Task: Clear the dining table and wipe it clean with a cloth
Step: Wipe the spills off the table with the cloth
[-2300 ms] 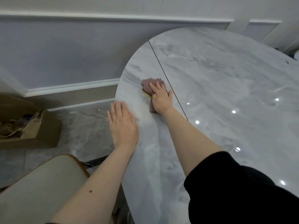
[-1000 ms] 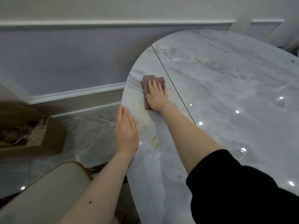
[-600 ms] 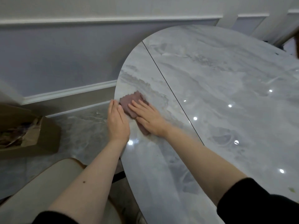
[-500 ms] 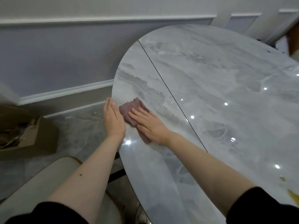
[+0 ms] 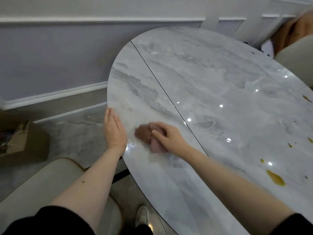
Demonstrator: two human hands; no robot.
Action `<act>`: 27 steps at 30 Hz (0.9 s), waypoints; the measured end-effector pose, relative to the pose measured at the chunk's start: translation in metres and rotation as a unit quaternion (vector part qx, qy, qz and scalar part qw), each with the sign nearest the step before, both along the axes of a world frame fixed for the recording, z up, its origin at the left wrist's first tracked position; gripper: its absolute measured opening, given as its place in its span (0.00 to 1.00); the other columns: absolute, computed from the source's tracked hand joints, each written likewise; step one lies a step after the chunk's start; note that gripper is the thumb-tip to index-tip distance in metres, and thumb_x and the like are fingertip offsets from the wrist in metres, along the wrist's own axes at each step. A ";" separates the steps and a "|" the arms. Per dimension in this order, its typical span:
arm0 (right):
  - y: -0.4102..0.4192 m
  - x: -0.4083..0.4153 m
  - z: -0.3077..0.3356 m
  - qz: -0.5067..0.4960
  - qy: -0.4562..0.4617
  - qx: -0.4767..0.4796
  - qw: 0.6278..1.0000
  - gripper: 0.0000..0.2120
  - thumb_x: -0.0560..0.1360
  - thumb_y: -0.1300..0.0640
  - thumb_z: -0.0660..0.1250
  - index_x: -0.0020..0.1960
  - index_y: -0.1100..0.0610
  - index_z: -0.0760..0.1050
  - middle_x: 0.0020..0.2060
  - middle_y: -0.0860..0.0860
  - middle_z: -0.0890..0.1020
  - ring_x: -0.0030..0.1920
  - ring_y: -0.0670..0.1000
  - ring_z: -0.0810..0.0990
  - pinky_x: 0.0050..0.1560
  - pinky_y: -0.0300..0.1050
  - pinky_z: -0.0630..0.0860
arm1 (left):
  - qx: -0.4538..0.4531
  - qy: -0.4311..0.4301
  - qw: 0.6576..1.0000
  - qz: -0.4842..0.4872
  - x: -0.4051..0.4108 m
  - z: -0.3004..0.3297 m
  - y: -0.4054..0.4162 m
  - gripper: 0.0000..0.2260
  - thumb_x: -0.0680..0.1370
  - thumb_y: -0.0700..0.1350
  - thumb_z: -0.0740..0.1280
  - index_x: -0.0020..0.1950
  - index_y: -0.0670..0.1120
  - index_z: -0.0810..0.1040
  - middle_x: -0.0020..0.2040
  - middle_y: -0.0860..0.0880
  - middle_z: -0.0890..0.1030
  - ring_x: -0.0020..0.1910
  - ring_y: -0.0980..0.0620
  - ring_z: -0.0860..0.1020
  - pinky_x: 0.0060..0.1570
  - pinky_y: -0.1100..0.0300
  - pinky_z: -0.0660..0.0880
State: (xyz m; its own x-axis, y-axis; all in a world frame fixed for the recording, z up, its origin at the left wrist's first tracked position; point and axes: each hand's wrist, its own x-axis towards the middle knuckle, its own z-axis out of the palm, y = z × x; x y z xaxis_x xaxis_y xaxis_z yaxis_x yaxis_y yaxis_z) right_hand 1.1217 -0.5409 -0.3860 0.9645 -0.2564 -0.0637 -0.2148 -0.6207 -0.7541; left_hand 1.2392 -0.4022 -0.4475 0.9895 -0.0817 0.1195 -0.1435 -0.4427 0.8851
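Right grip (image 5: 167, 138) presses flat-fingered on the cloth (image 5: 144, 134), near table (image 5: 211, 82) edge at 9 o'clock. Left grip (image 5: 114, 128) open, fingers straight, against rim. Yellow spills (image 5: 275, 178) at 3 o'clock.

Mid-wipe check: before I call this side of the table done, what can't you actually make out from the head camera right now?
- Tabletop under the cloth and right hand: covered, so leftover dirt there is unknown.
- The cloth itself: motion-blurred; its folds are unclear.
- Table: right side cut off by the picture's edge; the yellow spills may continue beyond it.
- Cardboard box: cut off at the left edge, contents too blurred to identify.
- Left hand: palm side hidden.
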 end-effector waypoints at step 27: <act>-0.004 0.218 -0.043 0.092 0.134 -0.321 0.933 0.26 0.81 0.52 0.48 0.78 0.51 0.46 0.78 0.51 0.48 0.77 0.54 0.44 0.75 0.56 0.41 | -0.065 0.122 0.990 0.003 0.017 -0.015 -0.002 0.23 0.83 0.49 0.47 0.77 0.47 0.49 0.77 0.50 0.56 0.74 0.57 0.56 0.66 0.71 0.52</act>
State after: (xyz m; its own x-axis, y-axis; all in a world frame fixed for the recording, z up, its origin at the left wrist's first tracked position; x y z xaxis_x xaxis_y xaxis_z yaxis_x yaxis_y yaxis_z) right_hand 1.3394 -0.5447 -0.4291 0.9675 -0.1561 -0.1988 -0.1872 -0.9710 -0.1487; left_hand 1.2557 -0.4039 -0.4624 0.9908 -0.0743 -0.1135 0.0838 -0.3228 0.9428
